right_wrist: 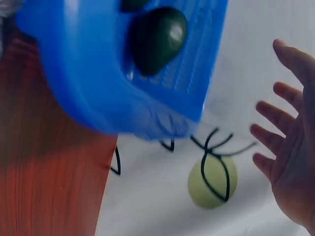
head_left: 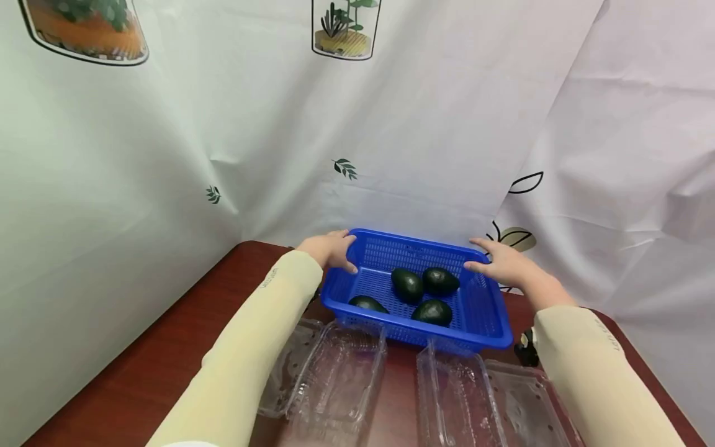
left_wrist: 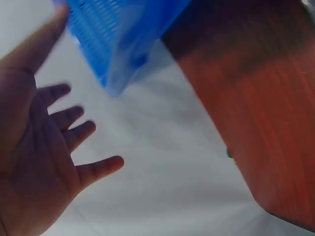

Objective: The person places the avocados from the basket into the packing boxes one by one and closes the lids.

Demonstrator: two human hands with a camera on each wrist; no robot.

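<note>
From my seat I see a white printed cloth backdrop [head_left: 424, 143] behind a reddish-brown wooden table [head_left: 139, 360], its left edge well apart from the containers. On its far side I have a blue rectangular plastic basket [head_left: 413, 327], back rim near the cloth. Nearer me, clear plastic containers [head_left: 349, 372] lie in two groups with a gap of table between them. At the basket's ends I see the left hand [head_left: 333, 248] and right hand [head_left: 505, 264], fingers spread apart on both; I cannot tell whether the left thumb touches the rim, while the right hand stands just beside the basket. Four dark-green oval avocados [head_left: 406, 284] lie inside, one by the front wall.
</note>
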